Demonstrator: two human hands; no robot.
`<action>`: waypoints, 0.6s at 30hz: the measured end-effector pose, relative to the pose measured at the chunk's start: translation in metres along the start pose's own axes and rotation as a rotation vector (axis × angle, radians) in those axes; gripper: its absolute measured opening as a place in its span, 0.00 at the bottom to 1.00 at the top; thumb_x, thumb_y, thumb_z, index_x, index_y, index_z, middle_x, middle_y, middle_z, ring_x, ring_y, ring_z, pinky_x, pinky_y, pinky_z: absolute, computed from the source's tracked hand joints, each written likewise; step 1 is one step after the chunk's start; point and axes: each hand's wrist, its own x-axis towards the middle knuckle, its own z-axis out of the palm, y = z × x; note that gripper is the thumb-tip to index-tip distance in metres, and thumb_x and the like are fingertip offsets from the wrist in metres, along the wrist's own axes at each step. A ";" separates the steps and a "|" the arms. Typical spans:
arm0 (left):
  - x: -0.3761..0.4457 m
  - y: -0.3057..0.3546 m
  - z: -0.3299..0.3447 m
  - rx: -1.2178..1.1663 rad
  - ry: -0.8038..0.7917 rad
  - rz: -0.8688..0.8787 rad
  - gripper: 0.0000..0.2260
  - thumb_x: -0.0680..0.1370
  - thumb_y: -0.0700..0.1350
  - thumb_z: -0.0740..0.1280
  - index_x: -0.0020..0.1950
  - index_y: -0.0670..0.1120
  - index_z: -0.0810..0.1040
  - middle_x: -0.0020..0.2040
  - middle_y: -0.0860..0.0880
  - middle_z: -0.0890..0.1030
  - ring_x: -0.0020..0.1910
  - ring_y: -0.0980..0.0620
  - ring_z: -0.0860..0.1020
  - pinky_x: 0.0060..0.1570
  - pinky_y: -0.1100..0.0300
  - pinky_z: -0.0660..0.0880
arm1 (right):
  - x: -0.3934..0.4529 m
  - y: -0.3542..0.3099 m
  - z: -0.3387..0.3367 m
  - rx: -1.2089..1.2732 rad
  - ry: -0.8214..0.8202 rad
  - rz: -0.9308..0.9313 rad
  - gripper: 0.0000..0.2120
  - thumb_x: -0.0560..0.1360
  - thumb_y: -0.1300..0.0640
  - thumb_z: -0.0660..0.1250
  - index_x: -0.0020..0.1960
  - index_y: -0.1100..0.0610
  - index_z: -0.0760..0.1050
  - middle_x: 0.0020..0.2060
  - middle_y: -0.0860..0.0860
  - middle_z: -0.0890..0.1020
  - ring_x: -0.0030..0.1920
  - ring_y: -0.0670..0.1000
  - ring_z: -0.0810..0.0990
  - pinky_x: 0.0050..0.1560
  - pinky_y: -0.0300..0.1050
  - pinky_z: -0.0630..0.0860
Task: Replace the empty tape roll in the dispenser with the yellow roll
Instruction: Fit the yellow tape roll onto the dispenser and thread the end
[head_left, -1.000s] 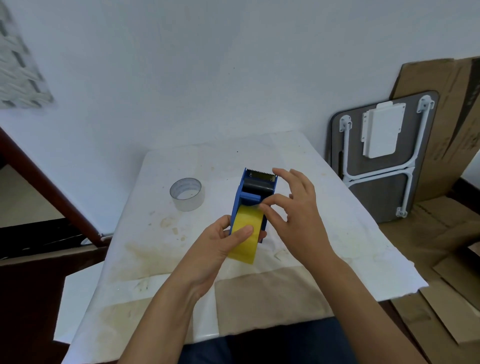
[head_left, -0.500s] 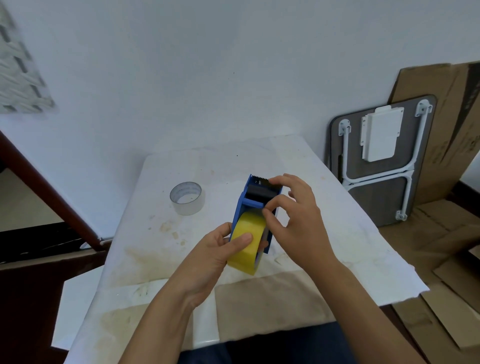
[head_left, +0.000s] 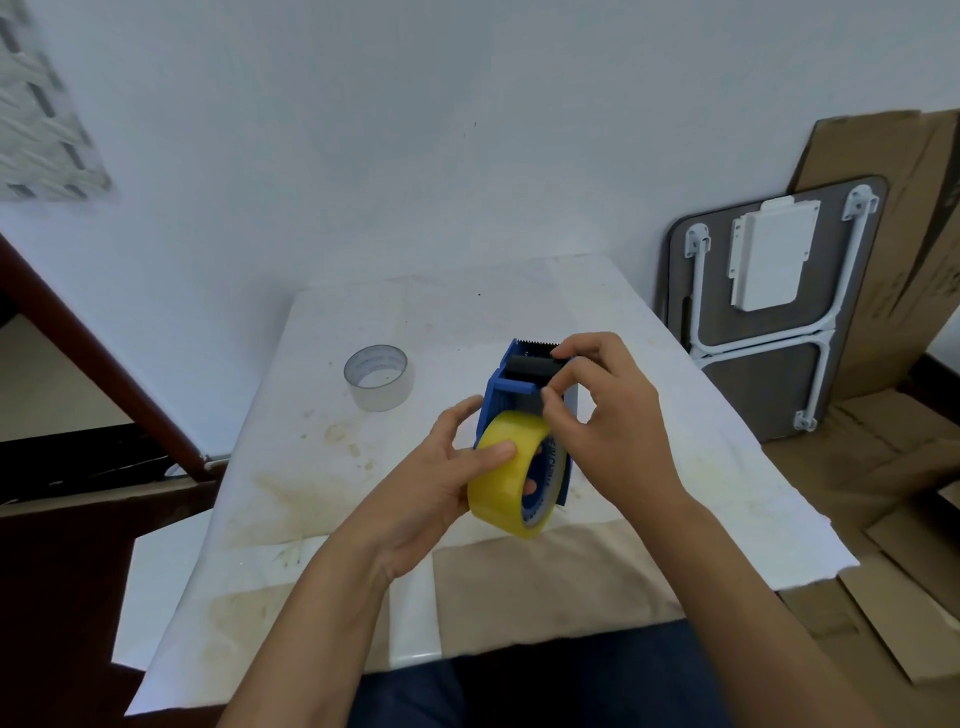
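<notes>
A blue tape dispenser (head_left: 501, 392) with a black roller and a toothed blade at its far end is held above the middle of the table. The yellow tape roll (head_left: 506, 475) sits in its near end. My left hand (head_left: 441, 478) grips the yellow roll and the dispenser from the left, thumb across the roll's top. My right hand (head_left: 605, 415) pinches at the dispenser's black roller part with its fingertips, from the right. An empty grey tape core (head_left: 379, 376) stands on the table to the left, apart from both hands.
The white table (head_left: 649, 364) wears a stained paper cover. A folded grey table with white legs (head_left: 769, 312) leans on the wall at right, with flat cardboard (head_left: 893, 467) around it. A dark wooden rail (head_left: 104, 353) runs along the left.
The dispenser has tilted so the yellow roll's side shows. My right hand has closed its fingers onto the black roller area; a second ago they were spread above it.
</notes>
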 end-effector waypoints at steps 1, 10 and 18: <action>0.001 0.001 0.001 0.015 -0.026 -0.006 0.32 0.73 0.49 0.73 0.75 0.57 0.66 0.59 0.45 0.86 0.58 0.41 0.84 0.61 0.43 0.78 | 0.000 -0.001 0.000 -0.001 -0.006 0.010 0.05 0.72 0.62 0.71 0.39 0.59 0.76 0.54 0.49 0.76 0.51 0.39 0.72 0.48 0.22 0.69; 0.000 0.003 0.010 0.113 -0.145 -0.044 0.25 0.79 0.45 0.69 0.74 0.59 0.68 0.62 0.47 0.84 0.61 0.45 0.83 0.66 0.43 0.75 | 0.000 0.001 0.001 -0.076 0.003 0.074 0.05 0.74 0.58 0.70 0.40 0.56 0.76 0.52 0.43 0.73 0.46 0.40 0.72 0.36 0.28 0.64; 0.000 0.004 0.008 0.108 -0.183 -0.062 0.27 0.78 0.39 0.68 0.74 0.57 0.67 0.61 0.44 0.85 0.56 0.45 0.84 0.63 0.46 0.78 | 0.007 0.006 0.001 -0.007 -0.022 0.049 0.04 0.75 0.62 0.68 0.41 0.59 0.76 0.46 0.48 0.77 0.44 0.46 0.75 0.44 0.39 0.75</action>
